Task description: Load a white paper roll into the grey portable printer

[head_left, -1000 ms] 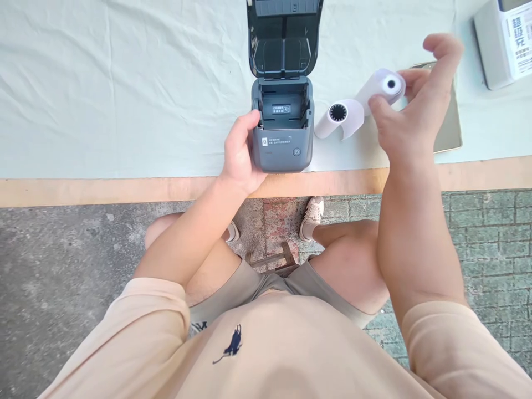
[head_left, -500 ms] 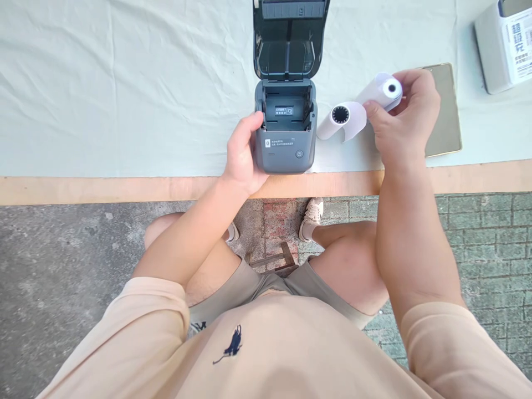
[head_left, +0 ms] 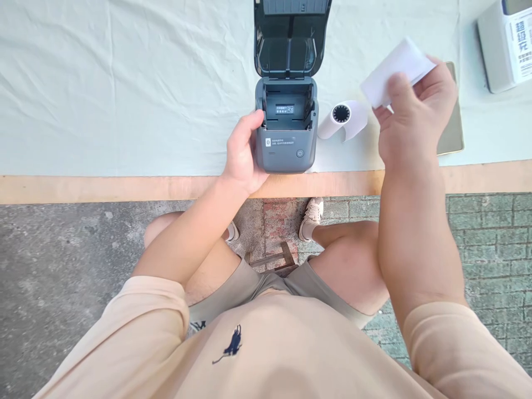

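A dark grey label printer [head_left: 286,149] stands at the table's front edge with its lid [head_left: 290,44] swung up and its paper bay bare inside. My left hand [head_left: 246,149] grips the printer's left side, thumb at the rim of the bay. Raised to the right, my right hand [head_left: 415,105] is closed on a white paper roll [head_left: 401,64], its end core turned out of sight. Between the printer and that hand, a second paper roll [head_left: 330,126] with a black toothed core lies on the cloth, its loose end [head_left: 356,117] curling to the right.
A pale cloth [head_left: 124,88] covers the table, whose wooden front edge [head_left: 103,188] shows. A flat gold-grey phone-like slab [head_left: 451,130] lies partly behind my right hand. At the far right stands a white box-shaped object [head_left: 496,55] with a printed label.
My right hand has lifted the paper roll up and to the right and turned it, hiding the core. The printer, my left hand and the other roll stay in place.
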Motion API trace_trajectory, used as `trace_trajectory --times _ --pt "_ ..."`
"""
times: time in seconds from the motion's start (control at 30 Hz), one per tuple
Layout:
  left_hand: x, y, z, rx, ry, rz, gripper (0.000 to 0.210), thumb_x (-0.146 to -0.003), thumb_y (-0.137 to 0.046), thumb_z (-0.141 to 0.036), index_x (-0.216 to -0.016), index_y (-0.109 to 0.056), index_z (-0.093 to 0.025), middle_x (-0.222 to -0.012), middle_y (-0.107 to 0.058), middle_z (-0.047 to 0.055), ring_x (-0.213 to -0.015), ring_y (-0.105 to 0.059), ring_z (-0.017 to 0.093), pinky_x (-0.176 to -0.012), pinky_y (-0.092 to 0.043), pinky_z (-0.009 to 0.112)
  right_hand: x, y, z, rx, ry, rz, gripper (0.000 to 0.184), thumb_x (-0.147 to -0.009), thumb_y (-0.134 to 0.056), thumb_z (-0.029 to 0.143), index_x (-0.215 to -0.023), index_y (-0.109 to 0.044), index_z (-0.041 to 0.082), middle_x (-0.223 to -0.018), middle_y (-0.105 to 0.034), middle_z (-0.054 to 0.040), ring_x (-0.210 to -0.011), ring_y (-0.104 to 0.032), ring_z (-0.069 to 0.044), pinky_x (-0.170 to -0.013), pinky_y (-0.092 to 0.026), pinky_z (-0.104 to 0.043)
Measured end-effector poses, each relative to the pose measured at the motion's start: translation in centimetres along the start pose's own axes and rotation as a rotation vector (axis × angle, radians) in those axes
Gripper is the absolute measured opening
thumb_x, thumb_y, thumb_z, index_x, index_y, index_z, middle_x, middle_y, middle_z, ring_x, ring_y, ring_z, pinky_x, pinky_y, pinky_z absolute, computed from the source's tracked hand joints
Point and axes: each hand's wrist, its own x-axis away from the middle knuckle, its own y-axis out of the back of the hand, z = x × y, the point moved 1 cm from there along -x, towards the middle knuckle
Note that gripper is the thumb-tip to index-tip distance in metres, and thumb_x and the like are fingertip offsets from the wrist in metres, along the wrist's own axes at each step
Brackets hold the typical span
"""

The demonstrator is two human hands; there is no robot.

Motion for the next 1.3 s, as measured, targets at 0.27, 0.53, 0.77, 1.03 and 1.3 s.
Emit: trace_trajectory --times 0.27,0.53,0.77,1.03,1.3 --pt "0.1 -0.2 -0.2 0.009 0.006 -0.014 0.037 -0.093 -0.041 -0.045 -0.099 -0.069 -0.022 -0.099 -0.077 0.003 -0.099 -0.073 0.019 -0.092 -0.06 0.032 -0.4 -1.2 1.4 -0.575 -0.418 0.037 0.017 -0.077 -0.047 0.027 -0.093 -0.052 0.026 -0.117 -0.06 -0.0068 -0.121 -0.058 -0.018 -0.093 -0.053 -0.031" --pt "0.2 -0.3 -0.3 -0.012 0.045 -0.048 0.038 -0.093 -0.04 -0.047 -0.098 -0.069 -0.022 -0.096 -0.076 0.003 -0.103 -0.073 0.021 -0.093 -0.059 0.033 0.5 -2.2 2.3 -0.664 -0.31 -0.058 0.028 -0.067 -0.057 0.013 -0.089 -0.047 0.027 -0.091 -0.057 -0.0002 -0.084 -0.064 -0.016 -0.081 -0.054 -0.034" --pt "0.4 -0.3 -0.2 0.009 0.039 -0.032 0.039 -0.093 -0.039 -0.046 -0.097 -0.069 -0.021 -0.093 -0.077 0.003 -0.095 -0.074 0.02 -0.09 -0.061 0.034 -0.2 -1.6 1.9 -0.705 -0.472 -0.022 0.01 -0.08 -0.042 0.021 -0.09 -0.046 0.023 -0.109 -0.057 -0.0094 -0.108 -0.062 -0.015 -0.092 -0.055 -0.03" --pt "0.2 -0.1 -0.2 0.018 0.036 -0.021 0.039 -0.093 -0.04 -0.045 -0.097 -0.069 -0.021 -0.095 -0.078 0.003 -0.098 -0.074 0.02 -0.09 -0.061 0.034 -0.5 -1.6 0.5 -0.655 -0.409 -0.079 0.025 -0.08 -0.053 0.021 -0.102 -0.043 0.027 -0.127 -0.054 -0.0065 -0.115 -0.062 -0.014 -0.092 -0.055 -0.03" --pt "0.2 -0.2 -0.2 0.041 0.037 -0.01 0.039 -0.093 -0.041 -0.046 -0.097 -0.07 -0.021 -0.094 -0.078 0.002 -0.095 -0.075 0.019 -0.089 -0.061 0.031 -0.6 -1.1 1.7 -0.656 -0.501 -0.073 0.024 -0.083 -0.034 0.016 -0.099 -0.05 0.024 -0.121 -0.061 -0.0068 -0.12 -0.06 -0.015 -0.091 -0.054 -0.033"
